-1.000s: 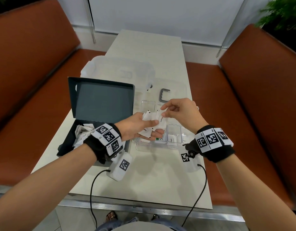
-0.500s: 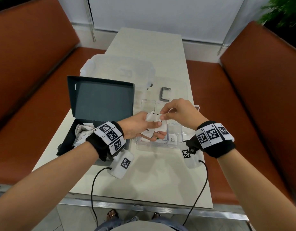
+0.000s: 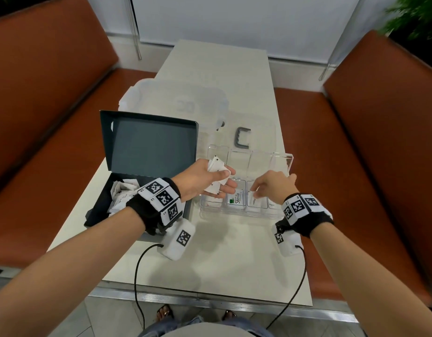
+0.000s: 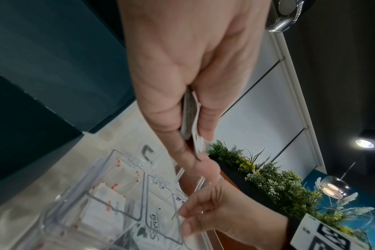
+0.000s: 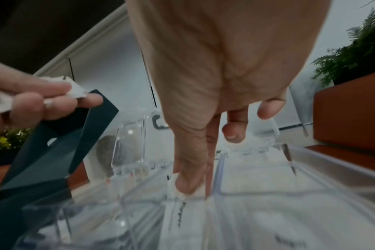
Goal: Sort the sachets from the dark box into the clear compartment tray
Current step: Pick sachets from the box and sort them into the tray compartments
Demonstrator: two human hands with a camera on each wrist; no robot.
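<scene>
The table carries the dark box near its left edge and the clear compartment tray just to the right of it, toward the right edge. The box lid stands open and upright at the box's far side. Loose sachets lie inside the box.

The left hand hovers above the gap between the box and the tray's left end. Its thumb and fingers are curled round a bundle of sachets; the left wrist view shows the bundle pinched edge-on between thumb and fingers.

The right hand is over the tray's near row. Its thumb and forefinger pinch a single white sachet, which sits tilted in the third compartment from the left. In the right wrist view the thumb tip presses on this sachet just beside the compartment's divider wall. The other fingers are loosely bent above the tray.

A Stevia sachet lies flat in the second near compartment. The rightmost near compartment holds a sachet marked Sugar.

Beyond the tray lie a grey clip and a translucent lid. The near part of the table in front of the tray bears only the wrist cables. Brown benches flank the table on both sides.
</scene>
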